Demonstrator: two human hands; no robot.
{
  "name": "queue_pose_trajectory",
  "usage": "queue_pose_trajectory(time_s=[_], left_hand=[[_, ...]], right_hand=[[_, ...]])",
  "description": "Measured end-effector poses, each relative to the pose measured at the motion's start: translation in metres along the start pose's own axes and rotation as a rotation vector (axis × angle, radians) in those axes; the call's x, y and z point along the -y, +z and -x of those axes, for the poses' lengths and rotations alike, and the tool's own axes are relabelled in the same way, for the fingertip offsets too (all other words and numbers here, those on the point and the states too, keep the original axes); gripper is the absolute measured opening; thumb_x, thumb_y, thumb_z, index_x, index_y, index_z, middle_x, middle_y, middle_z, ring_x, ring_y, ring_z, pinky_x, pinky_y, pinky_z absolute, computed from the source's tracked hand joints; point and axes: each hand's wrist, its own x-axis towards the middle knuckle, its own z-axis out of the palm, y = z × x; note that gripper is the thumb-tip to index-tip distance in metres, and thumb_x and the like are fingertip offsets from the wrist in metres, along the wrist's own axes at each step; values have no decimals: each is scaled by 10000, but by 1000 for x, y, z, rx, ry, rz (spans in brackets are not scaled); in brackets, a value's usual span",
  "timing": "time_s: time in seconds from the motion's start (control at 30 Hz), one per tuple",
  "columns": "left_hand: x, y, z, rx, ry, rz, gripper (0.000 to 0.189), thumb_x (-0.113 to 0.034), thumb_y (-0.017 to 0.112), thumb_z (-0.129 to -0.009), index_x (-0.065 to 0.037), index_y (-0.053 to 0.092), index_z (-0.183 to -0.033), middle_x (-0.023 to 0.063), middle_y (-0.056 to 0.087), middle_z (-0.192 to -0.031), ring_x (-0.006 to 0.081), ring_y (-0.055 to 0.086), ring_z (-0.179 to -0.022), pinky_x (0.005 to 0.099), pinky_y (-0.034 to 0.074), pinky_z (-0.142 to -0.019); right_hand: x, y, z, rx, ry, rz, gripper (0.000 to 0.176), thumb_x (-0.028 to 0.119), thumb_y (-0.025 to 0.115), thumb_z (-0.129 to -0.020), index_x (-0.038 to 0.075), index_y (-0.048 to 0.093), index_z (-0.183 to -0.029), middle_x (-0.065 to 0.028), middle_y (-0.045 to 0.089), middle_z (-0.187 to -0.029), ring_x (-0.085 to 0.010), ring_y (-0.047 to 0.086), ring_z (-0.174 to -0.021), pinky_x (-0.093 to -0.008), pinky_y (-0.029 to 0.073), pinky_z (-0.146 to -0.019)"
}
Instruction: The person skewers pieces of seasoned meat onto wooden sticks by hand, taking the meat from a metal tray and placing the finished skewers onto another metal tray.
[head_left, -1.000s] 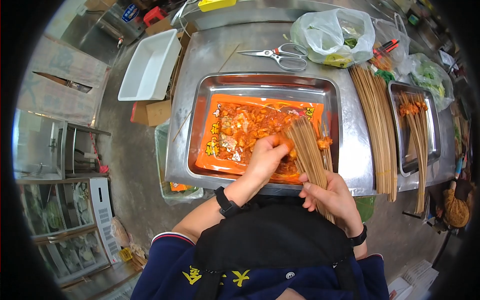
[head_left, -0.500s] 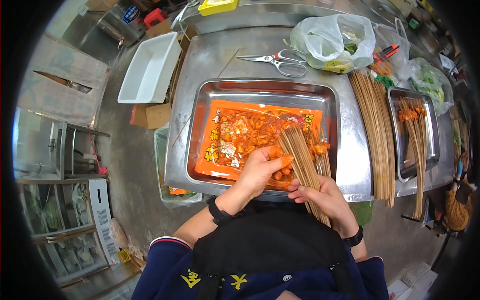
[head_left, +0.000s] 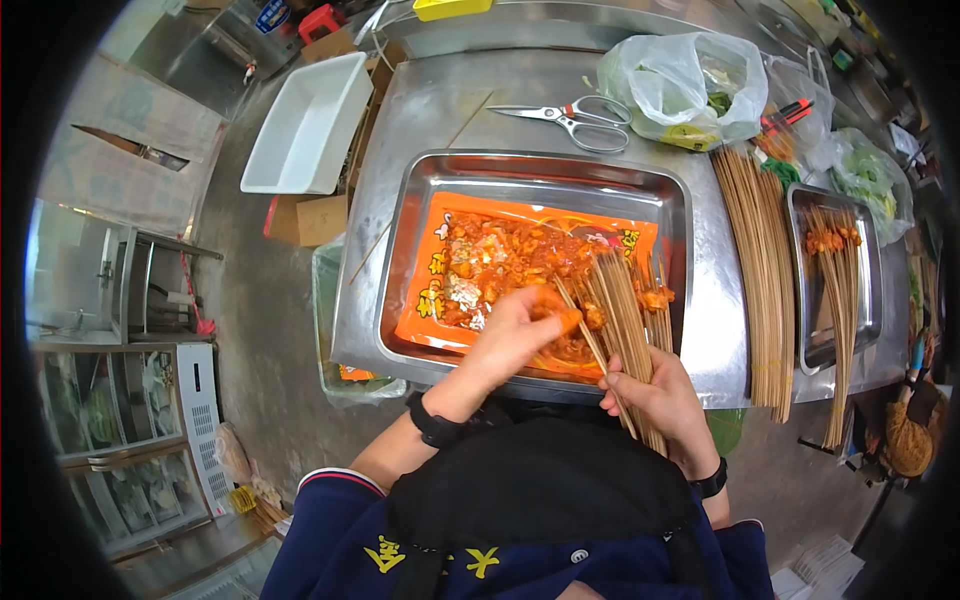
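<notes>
A bundle of wooden skewers (head_left: pixel 630 345) is gripped in my right hand (head_left: pixel 660 398), slanting up over the tray. One skewer stands slightly apart at its left side. My left hand (head_left: pixel 528 325) is closed, its fingertips orange with sauce, beside the upper part of that skewer; what it pinches is too small to tell. Beneath lies an orange packet (head_left: pixel 445 240) covered with red sauced pieces (head_left: pixel 515 255), inside a deep metal tray (head_left: pixel 560 168). Several skewers with sauced pieces (head_left: pixel 657 300) rest at the tray's right side.
Scissors (head_left: pixel 575 122) lie behind the tray, near a plastic bag of greens (head_left: pixel 685 90). Right of the tray are a long pile of bare skewers (head_left: pixel 755 290) and a smaller metal tray (head_left: pixel 872 300) with loaded skewers (head_left: pixel 835 270). A white bin (head_left: pixel 305 125) stands at the left.
One skewer has separated from the bundle towards my left hand. My left hand has moved slightly away from the bundle. The whole view has shifted a little.
</notes>
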Motion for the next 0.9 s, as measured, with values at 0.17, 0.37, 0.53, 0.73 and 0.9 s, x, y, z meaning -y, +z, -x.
queue_pose_trajectory(time_s=[0.17, 0.37, 0.53, 0.73, 0.9], left_hand=[[1, -60, -3, -309, 152, -472, 151, -50, 544, -810, 12, 591, -938, 4, 591, -810, 49, 522, -707, 197, 427, -612], [4, -51, -5, -319, 217, -965, 206, -125, 581, -708, 9, 592, -865, 193, 585, -797, 342, 564, -772, 411, 444, -676], [-8, -31, -11, -257, 56, -1130, 206, -139, 601, -688, 14, 547, -814, 213, 579, -799, 362, 556, -784, 424, 437, -669], [1, -40, -16, -163, 51, -1007, 267, -151, 617, -669, 27, 524, -844, 218, 574, -825, 360, 554, -794, 428, 433, -668], [6, -45, -13, -95, 117, -804, 263, -121, 597, -679, 46, 498, -856, 221, 566, -813, 342, 557, -792, 392, 427, -674]], right_hand=[[-4, -2, 0, 5, -18, -30, 111, 20, 541, -812, -26, 505, -906, -107, 578, -771, -134, 593, -619, -232, 500, -547], [-5, -1, -1, 10, -20, -51, 126, 23, 545, -808, -31, 501, -913, -106, 580, -773, -129, 593, -614, -231, 500, -549], [-5, 0, -1, 7, -22, -16, 127, 24, 543, -809, -35, 498, -912, -108, 580, -776, -130, 595, -622, -230, 501, -550], [-7, -1, -2, 28, -42, -11, 119, 20, 536, -810, -40, 498, -905, -116, 579, -779, -136, 599, -624, -233, 504, -554], [-5, 0, -1, 17, -40, 4, 107, 17, 538, -808, -25, 497, -897, -110, 576, -777, -135, 591, -610, -236, 500, -546]])
